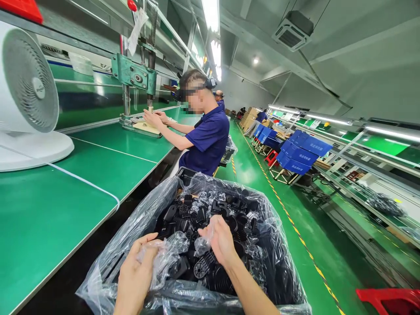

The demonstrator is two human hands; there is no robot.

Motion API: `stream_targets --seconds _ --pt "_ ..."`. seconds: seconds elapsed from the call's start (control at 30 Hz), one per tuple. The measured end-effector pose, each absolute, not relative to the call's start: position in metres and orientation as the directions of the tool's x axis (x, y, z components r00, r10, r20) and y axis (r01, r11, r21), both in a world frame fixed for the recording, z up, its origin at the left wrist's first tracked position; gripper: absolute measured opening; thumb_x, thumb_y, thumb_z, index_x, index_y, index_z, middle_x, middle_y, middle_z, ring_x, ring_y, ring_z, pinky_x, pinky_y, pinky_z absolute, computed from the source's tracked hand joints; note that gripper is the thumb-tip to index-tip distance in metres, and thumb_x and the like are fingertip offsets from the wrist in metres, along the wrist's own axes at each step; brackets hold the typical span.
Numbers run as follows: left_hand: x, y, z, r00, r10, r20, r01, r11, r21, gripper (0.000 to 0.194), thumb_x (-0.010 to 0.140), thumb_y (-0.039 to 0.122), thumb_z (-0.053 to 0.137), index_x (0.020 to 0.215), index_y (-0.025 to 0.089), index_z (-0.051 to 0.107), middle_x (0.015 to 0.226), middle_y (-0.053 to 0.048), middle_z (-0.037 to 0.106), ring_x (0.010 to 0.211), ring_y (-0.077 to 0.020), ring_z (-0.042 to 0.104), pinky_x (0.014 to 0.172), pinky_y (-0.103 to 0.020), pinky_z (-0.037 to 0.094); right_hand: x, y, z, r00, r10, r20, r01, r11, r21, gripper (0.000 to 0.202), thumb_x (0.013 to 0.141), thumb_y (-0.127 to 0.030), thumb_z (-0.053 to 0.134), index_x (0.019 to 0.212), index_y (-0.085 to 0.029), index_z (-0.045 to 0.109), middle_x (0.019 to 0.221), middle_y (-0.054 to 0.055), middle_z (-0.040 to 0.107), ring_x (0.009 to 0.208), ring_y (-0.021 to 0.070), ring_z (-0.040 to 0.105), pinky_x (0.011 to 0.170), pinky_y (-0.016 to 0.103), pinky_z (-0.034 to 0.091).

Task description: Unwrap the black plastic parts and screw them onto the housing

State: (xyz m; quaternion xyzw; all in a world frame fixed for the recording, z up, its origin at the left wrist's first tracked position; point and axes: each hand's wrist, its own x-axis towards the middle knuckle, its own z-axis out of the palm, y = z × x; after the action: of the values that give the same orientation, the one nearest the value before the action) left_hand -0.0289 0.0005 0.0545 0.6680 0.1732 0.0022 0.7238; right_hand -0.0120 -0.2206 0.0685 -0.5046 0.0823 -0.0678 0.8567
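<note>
My left hand (138, 267) is closed on a crumpled clear plastic bag (170, 253) at the near left of a large bin. My right hand (219, 238) pinches another piece of clear plastic (204, 243) over the middle of the bin. Under both hands lies a heap of black plastic parts (201, 267), some ribbed and some round with spokes, with more clear bags among them. A clear plastic liner (131, 232) drapes over the bin's rim. Whether either bag holds a part cannot be made out.
Left of the bin runs a green workbench (88, 192) with a white fan (33, 92) and its cord. A co-worker (210, 135) sits beyond the bin at a green press (138, 76). A red stool (390, 295) stands at the lower right, near blue boxes (298, 153).
</note>
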Motion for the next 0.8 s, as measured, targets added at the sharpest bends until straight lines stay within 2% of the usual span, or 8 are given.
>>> stream_targets --seconds 0.1,0.27,0.4,0.5,0.6,0.67,0.73,0.8 --pt "-0.031 -0.004 0.058 0.932 0.128 -0.339 0.294 0.282 0.913 0.056 0.071 0.053 0.073 0.116 0.021 0.069 0.083 -0.002 0.073 0.068 -0.0207 0.063 0.059 -0.027 0.046 -0.017 -0.204 0.063 0.975 -0.174 -0.141 -0.013 0.584 -0.812 0.039 0.079 -0.052 0.087 0.095 -0.023 0.066 0.065 -0.007 0.051 0.065 0.0153 0.057 0.084 0.039 0.055" --pt "-0.038 -0.015 0.063 0.908 -0.067 -0.414 0.400 0.436 0.806 0.063 0.067 0.053 0.080 0.120 0.021 0.067 0.083 -0.002 0.071 0.068 -0.0184 0.063 0.059 -0.026 0.048 -0.035 -0.171 0.059 0.977 -0.109 -0.184 -0.084 0.596 -0.798 0.036 0.084 -0.055 0.080 0.093 -0.021 0.071 0.081 0.001 0.065 0.082 0.0207 0.064 0.095 0.042 0.052" --pt "-0.043 -0.023 0.059 0.906 -0.068 -0.418 0.404 0.438 0.803 0.057 0.069 0.059 0.076 0.108 0.019 0.069 0.089 -0.003 0.073 0.078 -0.0232 0.068 0.064 -0.030 0.054 -0.061 -0.147 0.063 0.987 -0.048 -0.150 -0.110 0.470 -0.876 0.052 0.088 -0.061 0.078 0.118 -0.019 0.074 0.123 0.011 0.070 0.111 0.0280 0.064 0.103 0.044 0.047" --pt "-0.042 -0.031 0.051 0.903 0.016 -0.429 0.400 0.328 0.856 0.061 0.078 0.071 0.061 0.105 0.017 0.070 0.102 -0.010 0.073 0.102 -0.0351 0.069 0.086 -0.045 0.057 -0.073 -0.136 0.068 0.993 0.014 -0.117 -0.114 0.370 -0.922 0.063 0.077 -0.044 0.092 0.132 -0.022 0.070 0.132 0.009 0.068 0.122 0.0295 0.061 0.109 0.043 0.043" --pt "-0.038 -0.035 0.046 0.925 0.128 -0.358 0.340 0.144 0.929 0.065 0.088 0.070 0.048 0.123 0.018 0.066 0.136 -0.016 0.062 0.139 -0.0404 0.046 0.120 -0.061 0.030 -0.073 -0.134 0.070 0.994 0.008 -0.109 -0.105 0.323 -0.940 0.059 0.071 -0.028 0.096 0.125 -0.020 0.074 0.121 0.007 0.072 0.114 0.0265 0.063 0.105 0.037 0.044" --pt "-0.035 -0.034 0.046 0.948 0.150 -0.281 0.276 0.055 0.960 0.065 0.092 0.066 0.046 0.137 0.021 0.059 0.150 -0.014 0.052 0.149 -0.0372 0.034 0.127 -0.060 0.012 -0.068 -0.136 0.066 0.991 -0.014 -0.136 -0.123 0.342 -0.932 0.045 0.071 -0.027 0.095 0.111 -0.016 0.078 0.102 0.007 0.074 0.095 0.0233 0.067 0.089 0.033 0.050" --pt "-0.035 -0.028 0.047 0.960 0.147 -0.237 0.235 0.025 0.972 0.068 0.094 0.068 0.043 0.143 0.022 0.053 0.154 -0.014 0.049 0.148 -0.0357 0.037 0.126 -0.059 0.017 -0.062 -0.139 0.060 0.984 -0.068 -0.166 -0.126 0.395 -0.910 0.036 0.073 -0.032 0.093 0.099 -0.015 0.077 0.087 0.004 0.071 0.077 0.0185 0.064 0.073 0.029 0.049" --pt "-0.040 -0.020 0.050 0.963 0.148 -0.226 0.223 0.036 0.974 0.073 0.095 0.073 0.033 0.143 0.021 0.051 0.148 -0.015 0.055 0.131 -0.0348 0.055 0.118 -0.058 0.035 -0.055 -0.143 0.054 0.972 -0.144 -0.187 -0.102 0.457 -0.884 0.037 0.073 -0.037 0.093 0.097 -0.016 0.074 0.081 0.001 0.068 0.070 0.0154 0.059 0.067 0.026 0.046"
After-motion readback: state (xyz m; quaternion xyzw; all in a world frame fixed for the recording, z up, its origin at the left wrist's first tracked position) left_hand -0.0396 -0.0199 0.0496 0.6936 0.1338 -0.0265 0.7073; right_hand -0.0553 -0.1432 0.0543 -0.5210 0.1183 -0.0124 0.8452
